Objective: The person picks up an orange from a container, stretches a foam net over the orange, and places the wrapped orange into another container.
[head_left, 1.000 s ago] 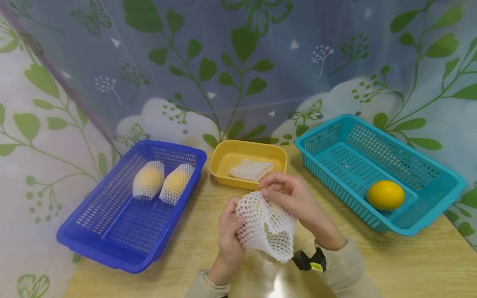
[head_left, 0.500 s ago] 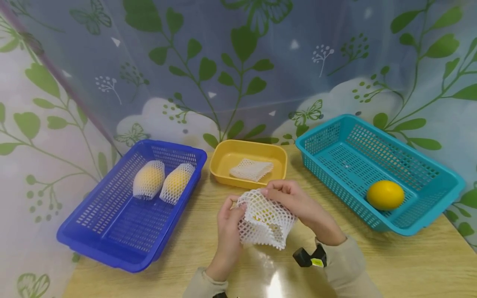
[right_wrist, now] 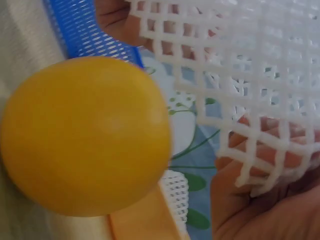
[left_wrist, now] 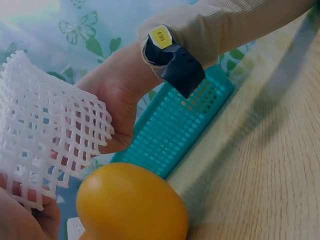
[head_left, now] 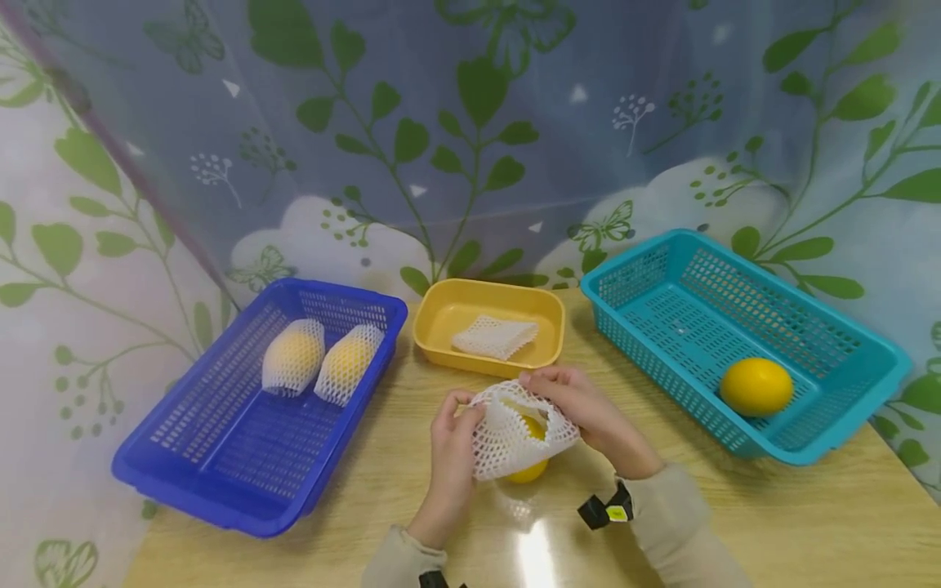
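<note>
A white foam fruit net (head_left: 496, 445) is stretched between my two hands over the table. My left hand (head_left: 450, 465) pinches its left edge, and my right hand (head_left: 597, 415) pinches the right upper edge. The net's mouth gapes upward. Beneath and behind it a smooth yellow oval fruit (head_left: 529, 472), mango-like, shows on the table, partly covered. In the left wrist view the bare fruit (left_wrist: 132, 205) lies below the net (left_wrist: 55, 120), apart from it. From the right wrist, the fruit (right_wrist: 85, 135) also appears outside the net (right_wrist: 270, 65).
Left stands a blue basket (head_left: 220, 506) with two netted yellow fruits (head_left: 294, 355). A yellow tray (head_left: 437, 359) at the back holds a folded foam net (head_left: 496, 335). On the right, a teal basket (head_left: 662, 367) contains one bare yellow fruit (head_left: 757, 386). Patterned cloth hangs behind.
The net's lower edge has risen and its mouth has turned upward and spread wider. The yellow fruit beneath has come into clearer view. Both hands keep their hold on the net.
</note>
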`<control>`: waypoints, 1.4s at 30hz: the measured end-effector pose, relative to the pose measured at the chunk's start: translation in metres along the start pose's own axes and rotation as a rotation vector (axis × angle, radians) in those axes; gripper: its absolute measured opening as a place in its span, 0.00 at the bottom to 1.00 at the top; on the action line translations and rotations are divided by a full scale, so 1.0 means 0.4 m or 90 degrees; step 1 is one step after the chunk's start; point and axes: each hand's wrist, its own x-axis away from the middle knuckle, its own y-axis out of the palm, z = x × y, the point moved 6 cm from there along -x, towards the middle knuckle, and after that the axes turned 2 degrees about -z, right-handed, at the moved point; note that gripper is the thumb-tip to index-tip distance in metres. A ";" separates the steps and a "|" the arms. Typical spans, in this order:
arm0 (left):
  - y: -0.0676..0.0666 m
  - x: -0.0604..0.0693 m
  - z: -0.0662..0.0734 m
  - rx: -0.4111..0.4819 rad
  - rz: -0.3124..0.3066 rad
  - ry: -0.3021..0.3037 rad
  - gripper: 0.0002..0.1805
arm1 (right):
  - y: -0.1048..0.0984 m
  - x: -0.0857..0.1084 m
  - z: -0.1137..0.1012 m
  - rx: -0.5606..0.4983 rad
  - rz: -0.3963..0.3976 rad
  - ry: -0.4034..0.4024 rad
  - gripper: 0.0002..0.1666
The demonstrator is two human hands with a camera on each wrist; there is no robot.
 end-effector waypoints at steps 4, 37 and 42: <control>-0.009 -0.009 -0.015 -0.004 0.015 -0.011 0.02 | -0.006 -0.015 0.027 -0.002 0.022 0.010 0.14; -0.029 -0.040 -0.067 -0.020 0.065 -0.040 0.03 | -0.007 -0.055 0.092 -0.022 0.058 0.031 0.16; -0.032 -0.045 -0.077 -0.020 0.074 -0.046 0.02 | -0.008 -0.061 0.105 -0.031 0.060 0.032 0.15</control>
